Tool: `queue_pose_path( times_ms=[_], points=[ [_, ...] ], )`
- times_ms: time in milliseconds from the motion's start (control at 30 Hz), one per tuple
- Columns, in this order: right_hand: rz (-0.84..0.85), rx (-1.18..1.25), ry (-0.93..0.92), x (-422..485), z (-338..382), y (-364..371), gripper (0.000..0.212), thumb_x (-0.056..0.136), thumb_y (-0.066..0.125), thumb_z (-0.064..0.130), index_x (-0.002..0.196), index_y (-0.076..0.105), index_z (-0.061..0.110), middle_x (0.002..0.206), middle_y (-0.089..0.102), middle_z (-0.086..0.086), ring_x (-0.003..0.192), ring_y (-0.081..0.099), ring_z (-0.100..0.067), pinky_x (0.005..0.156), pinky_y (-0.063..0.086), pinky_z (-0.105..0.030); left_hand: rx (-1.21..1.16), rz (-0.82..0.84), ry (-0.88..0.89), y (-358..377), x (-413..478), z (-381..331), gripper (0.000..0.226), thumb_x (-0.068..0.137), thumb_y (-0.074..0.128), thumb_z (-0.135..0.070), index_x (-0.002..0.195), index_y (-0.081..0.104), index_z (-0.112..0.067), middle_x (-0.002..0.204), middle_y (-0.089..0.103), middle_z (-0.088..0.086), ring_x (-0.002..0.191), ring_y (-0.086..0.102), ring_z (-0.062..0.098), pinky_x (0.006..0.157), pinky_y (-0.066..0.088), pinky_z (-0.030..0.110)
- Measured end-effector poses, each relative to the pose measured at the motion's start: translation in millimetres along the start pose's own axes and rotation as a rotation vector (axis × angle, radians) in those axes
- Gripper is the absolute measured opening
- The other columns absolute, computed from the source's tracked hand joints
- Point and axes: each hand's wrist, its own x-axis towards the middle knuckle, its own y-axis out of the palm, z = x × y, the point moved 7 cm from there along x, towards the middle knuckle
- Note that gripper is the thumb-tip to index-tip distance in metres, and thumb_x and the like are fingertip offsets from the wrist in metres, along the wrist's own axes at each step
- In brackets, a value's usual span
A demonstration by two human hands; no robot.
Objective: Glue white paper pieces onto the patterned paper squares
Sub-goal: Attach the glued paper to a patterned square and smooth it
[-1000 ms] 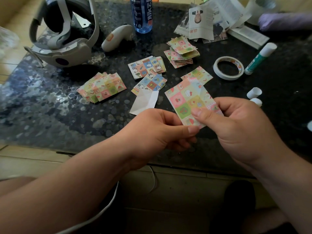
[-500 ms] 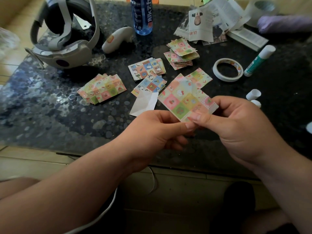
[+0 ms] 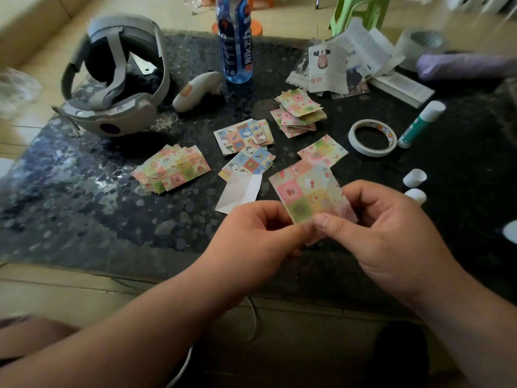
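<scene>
The head camera looks down on a dark table (image 3: 84, 219) with a glossy pebble pattern. Pale floor tiles (image 3: 42, 281) show around it, and a green plastic stool (image 3: 361, 9) stands behind its far edge.

At the back of the table a bottle (image 3: 235, 43) with a blue label stands upright; how much is in it I cannot tell. Left of it lie a grey headset (image 3: 112, 88) and a white controller (image 3: 195, 91). To the right lie cut newspaper pieces (image 3: 330, 68). Nearer are a tape roll (image 3: 372, 152) lying flat, a capped glue stick (image 3: 419, 124) just beside it, and two white caps (image 3: 414, 177).

Stacks of patterned squares (image 3: 170, 172) are spread over the middle of the table. A white paper piece (image 3: 240, 191) lies flat on the table, near the left hand (image 3: 251, 236) but not touching it.

Both hands are above the near edge of the table. Between them they hold one patterned paper square (image 3: 307, 191), with its printed side to the camera. The left hand pinches its lower left corner with thumb and curled fingers. The right hand (image 3: 386, 228) pinches the lower right part, thumb in front and fingers curled behind. The square is a little blurred.
</scene>
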Motion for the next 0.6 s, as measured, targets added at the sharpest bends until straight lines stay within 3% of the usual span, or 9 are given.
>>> queue_pose_path(
  times_ms=[67,133,233,333,467,600],
  points=[
    [0.031,-0.021,-0.002,0,1,0,0.012,0.084,0.078,0.019,0.093,0.074,0.025,0.09,0.078,0.012,0.085,0.074,-0.003,0.075,0.063,-0.027,0.068,0.063,0.022,4,-2,-4,0.012,0.088,0.076,-0.023,0.096,0.077,-0.014,0.088,0.078,0.004,0.079,0.072,0.027,0.077,0.06,0.047],
    [0.063,-0.055,-0.016,0,4,-1,0.016,0.083,0.079,0.019,0.097,0.075,0.026,0.09,0.078,0.015,0.086,0.074,-0.001,0.075,0.062,-0.023,0.102,0.109,0.054,3,-2,-10,0.01,0.088,0.076,-0.023,0.097,0.078,-0.019,0.09,0.079,0.0,0.084,0.074,0.027,0.078,0.061,0.045],
    [0.102,-0.085,-0.074,1,7,-4,0.019,0.083,0.079,0.016,0.1,0.076,0.024,0.093,0.079,0.01,0.087,0.075,-0.007,0.078,0.063,-0.032,0.121,0.093,0.107,-10,2,-20,0.005,0.086,0.078,-0.018,0.09,0.08,-0.019,0.086,0.079,-0.002,0.078,0.073,0.013,0.078,0.06,0.04],
    [0.124,-0.2,-0.237,-1,13,-3,0.018,0.083,0.08,0.013,0.099,0.076,0.019,0.096,0.076,0.002,0.093,0.073,-0.017,0.08,0.06,-0.043,0.205,0.059,0.174,-16,1,-25,0.001,0.083,0.082,-0.02,0.084,0.081,-0.02,0.079,0.078,-0.003,0.075,0.074,0.015,0.08,0.061,0.045],
    [0.071,-0.206,-0.443,-6,25,-3,0.017,0.085,0.078,0.011,0.102,0.076,0.015,0.104,0.072,0.002,0.1,0.069,-0.021,0.081,0.057,-0.038,0.253,-0.029,0.282,-13,-8,-26,0.008,0.085,0.081,-0.027,0.088,0.08,-0.019,0.074,0.075,0.001,0.069,0.071,0.029,0.064,0.058,0.054],
    [0.037,-0.171,-0.545,-9,34,0,0.009,0.09,0.075,0.005,0.098,0.076,0.009,0.102,0.072,-0.003,0.098,0.07,-0.023,0.079,0.058,-0.035,0.33,-0.083,0.343,-11,-11,-29,0.005,0.088,0.078,-0.027,0.085,0.078,-0.023,0.069,0.071,0.0,0.062,0.066,0.022,0.057,0.053,0.047]
  ],
)
